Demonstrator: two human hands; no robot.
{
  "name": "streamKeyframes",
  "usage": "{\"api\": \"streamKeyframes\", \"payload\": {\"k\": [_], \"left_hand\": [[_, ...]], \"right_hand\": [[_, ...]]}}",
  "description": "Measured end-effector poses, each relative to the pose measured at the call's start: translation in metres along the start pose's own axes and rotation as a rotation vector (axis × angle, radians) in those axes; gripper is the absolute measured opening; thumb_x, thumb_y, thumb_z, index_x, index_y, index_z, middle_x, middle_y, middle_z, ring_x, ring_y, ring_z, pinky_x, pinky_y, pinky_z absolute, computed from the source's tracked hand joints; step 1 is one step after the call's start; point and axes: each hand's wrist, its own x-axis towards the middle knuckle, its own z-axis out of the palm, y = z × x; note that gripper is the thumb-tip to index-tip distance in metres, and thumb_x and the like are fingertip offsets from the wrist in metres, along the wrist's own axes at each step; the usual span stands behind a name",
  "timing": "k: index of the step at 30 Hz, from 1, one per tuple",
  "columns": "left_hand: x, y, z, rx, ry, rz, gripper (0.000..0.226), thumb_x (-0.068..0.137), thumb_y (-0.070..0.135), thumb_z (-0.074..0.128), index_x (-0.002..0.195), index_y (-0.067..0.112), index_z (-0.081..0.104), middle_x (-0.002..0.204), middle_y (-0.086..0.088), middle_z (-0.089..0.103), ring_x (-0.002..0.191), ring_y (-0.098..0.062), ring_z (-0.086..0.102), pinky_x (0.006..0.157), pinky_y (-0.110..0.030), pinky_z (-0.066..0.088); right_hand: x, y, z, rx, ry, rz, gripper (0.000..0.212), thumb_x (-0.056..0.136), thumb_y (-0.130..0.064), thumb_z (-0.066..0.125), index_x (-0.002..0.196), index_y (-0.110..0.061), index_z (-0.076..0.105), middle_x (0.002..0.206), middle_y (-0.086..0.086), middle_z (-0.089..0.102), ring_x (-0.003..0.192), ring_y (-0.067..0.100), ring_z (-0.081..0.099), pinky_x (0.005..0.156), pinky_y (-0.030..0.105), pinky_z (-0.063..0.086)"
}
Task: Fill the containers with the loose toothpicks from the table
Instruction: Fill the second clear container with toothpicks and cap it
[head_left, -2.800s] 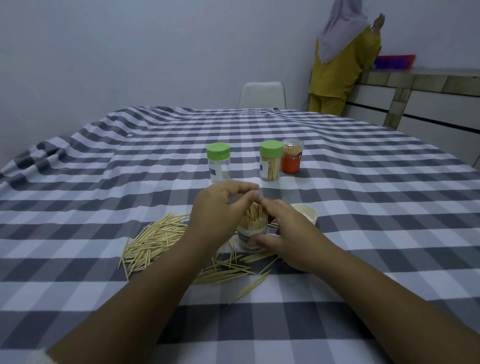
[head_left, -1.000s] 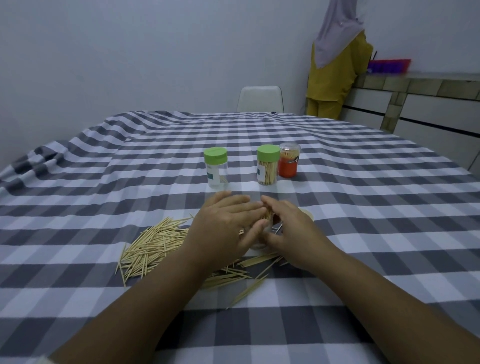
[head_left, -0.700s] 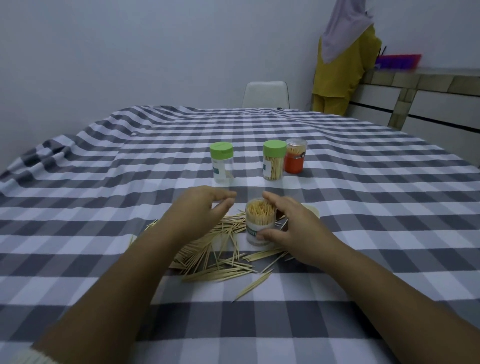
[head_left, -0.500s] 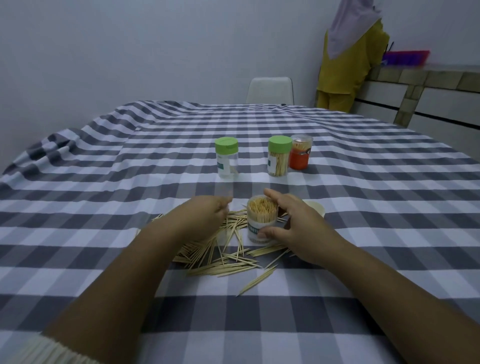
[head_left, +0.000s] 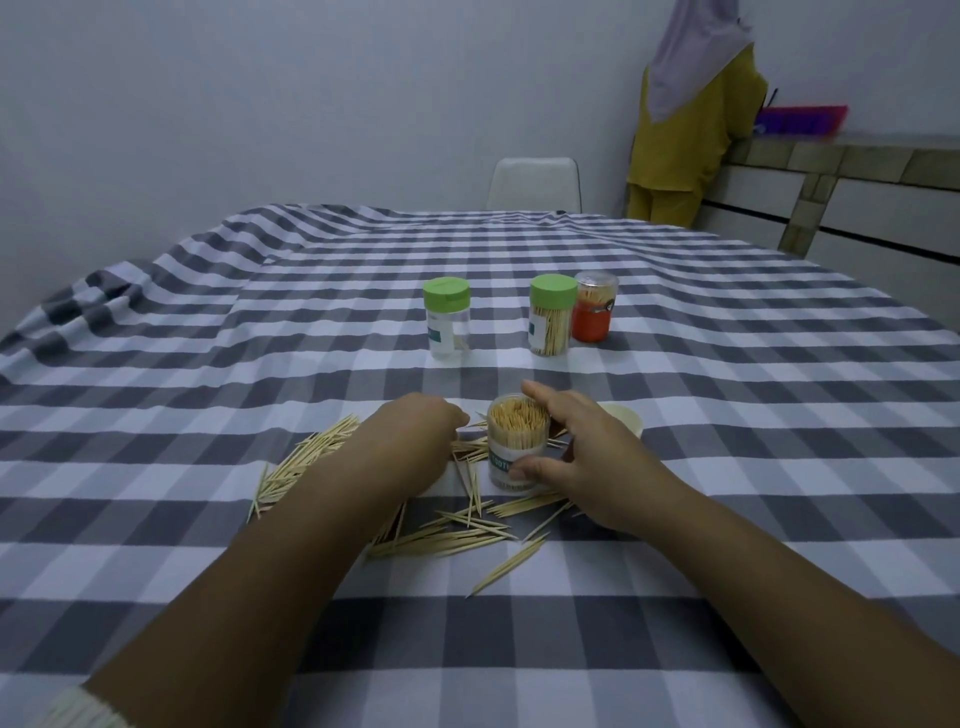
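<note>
The right hand (head_left: 587, 457) grips the open jar (head_left: 517, 447), while at nine o'clock the left hand (head_left: 410, 441) curls over loose toothpicks (head_left: 467, 535).

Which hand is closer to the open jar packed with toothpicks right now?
Right. The right hand wraps around the open jar, thumb and fingers touching it. The left hand is beside it, down on the loose toothpicks, not touching the jar.

plain pale wall (head_left: 260, 104), white chair (head_left: 534, 183) behind checked tablecloth (head_left: 727, 415), tiled counter (head_left: 857, 156) at right.
</note>
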Motion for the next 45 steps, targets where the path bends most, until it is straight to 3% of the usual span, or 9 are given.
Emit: {"api": "streamKeyframes", "payload": {"k": [4, 7, 10, 17, 22, 28, 32, 38, 45], "left_hand": [[0.002, 0.007, -0.01, -0.108, -0.029, -0.046, 0.058, 0.092, 0.007, 0.055, 0.143, 0.028, 0.038, 0.135, -0.003, 0.053, 0.113, -0.021, 0.054, 0.09, -0.029, 0.046], [-0.009, 0.005, -0.013, -0.434, 0.133, -0.046, 0.047, 0.093, 0.011, 0.055, 0.136, 0.028, 0.048, 0.119, -0.002, 0.062, 0.092, -0.015, 0.056, 0.074, -0.026, 0.045], [-0.017, -0.001, -0.012, -0.779, 0.303, -0.022, 0.05, 0.089, 0.009, 0.061, 0.136, 0.024, 0.049, 0.115, 0.003, 0.065, 0.093, -0.009, 0.057, 0.078, -0.023, 0.042], [-0.015, -0.005, -0.013, -1.664, 0.361, -0.028, 0.028, 0.087, -0.007, 0.056, 0.11, 0.008, 0.063, 0.088, 0.003, 0.071, 0.082, -0.007, 0.068, 0.075, -0.018, 0.055], [-0.018, -0.002, -0.022, -1.975, 0.49, 0.046, 0.029, 0.088, -0.007, 0.054, 0.112, 0.008, 0.06, 0.093, -0.002, 0.07, 0.083, -0.012, 0.071, 0.076, -0.022, 0.057], [-0.026, 0.013, -0.028, -2.026, 0.527, 0.146, 0.028, 0.086, -0.005, 0.056, 0.105, 0.015, 0.062, 0.092, 0.0, 0.072, 0.089, -0.014, 0.07, 0.079, -0.024, 0.057], [-0.027, 0.021, -0.022, -1.843, 0.466, 0.137, 0.026, 0.083, -0.002, 0.061, 0.101, 0.017, 0.065, 0.089, 0.002, 0.074, 0.088, -0.011, 0.07, 0.08, -0.02, 0.055], [-0.027, 0.018, -0.017, -1.604, 0.377, 0.08, 0.016, 0.079, 0.017, 0.072, 0.095, 0.016, 0.072, 0.084, 0.012, 0.073, 0.078, 0.011, 0.065, 0.059, -0.001, 0.044], [-0.029, 0.014, -0.018, -1.418, 0.237, 0.102, 0.012, 0.079, 0.015, 0.072, 0.086, 0.024, 0.071, 0.092, 0.009, 0.071, 0.084, 0.0, 0.066, 0.065, -0.011, 0.049]], "right_hand": [[0.0, 0.0, 0.0, 0.0, -0.002, -0.009, 0.077, 0.084, -0.027, 0.067, 0.147, -0.03, 0.022, 0.141, -0.008, 0.037, 0.117, 0.002, 0.037, 0.093, 0.018, 0.035], [0.0, 0.001, -0.001, -0.004, -0.007, -0.013, 0.078, 0.084, -0.028, 0.067, 0.147, -0.03, 0.021, 0.142, -0.008, 0.036, 0.116, 0.0, 0.035, 0.093, 0.016, 0.033], [0.0, 0.001, -0.001, -0.003, -0.011, -0.011, 0.077, 0.085, -0.028, 0.066, 0.147, -0.03, 0.021, 0.143, -0.008, 0.036, 0.122, 0.004, 0.037, 0.094, 0.017, 0.033], [0.0, 0.0, -0.001, 0.009, -0.018, 0.001, 0.077, 0.085, -0.027, 0.066, 0.147, -0.03, 0.021, 0.143, -0.008, 0.035, 0.126, 0.006, 0.037, 0.098, 0.02, 0.035], [0.0, 0.0, -0.002, 0.009, -0.02, -0.001, 0.077, 0.085, -0.028, 0.066, 0.147, -0.031, 0.021, 0.143, -0.009, 0.035, 0.126, 0.006, 0.036, 0.096, 0.018, 0.033], [0.0, 0.001, -0.001, 0.005, -0.016, -0.009, 0.076, 0.086, -0.028, 0.065, 0.147, -0.03, 0.021, 0.143, -0.008, 0.035, 0.125, 0.006, 0.037, 0.095, 0.017, 0.033], [0.0, 0.002, -0.001, 0.003, -0.005, -0.018, 0.076, 0.085, -0.028, 0.066, 0.147, -0.029, 0.022, 0.142, -0.007, 0.036, 0.123, 0.006, 0.038, 0.094, 0.016, 0.032], [-0.001, 0.001, -0.001, -0.004, 0.001, -0.024, 0.075, 0.086, -0.027, 0.064, 0.147, -0.029, 0.021, 0.142, -0.008, 0.037, 0.124, 0.007, 0.039, 0.098, 0.02, 0.035], [0.0, -0.001, -0.001, 0.01, 0.003, -0.026, 0.074, 0.086, -0.026, 0.065, 0.146, -0.032, 0.023, 0.139, -0.006, 0.039, 0.123, 0.008, 0.041, 0.097, 0.023, 0.04]]}}
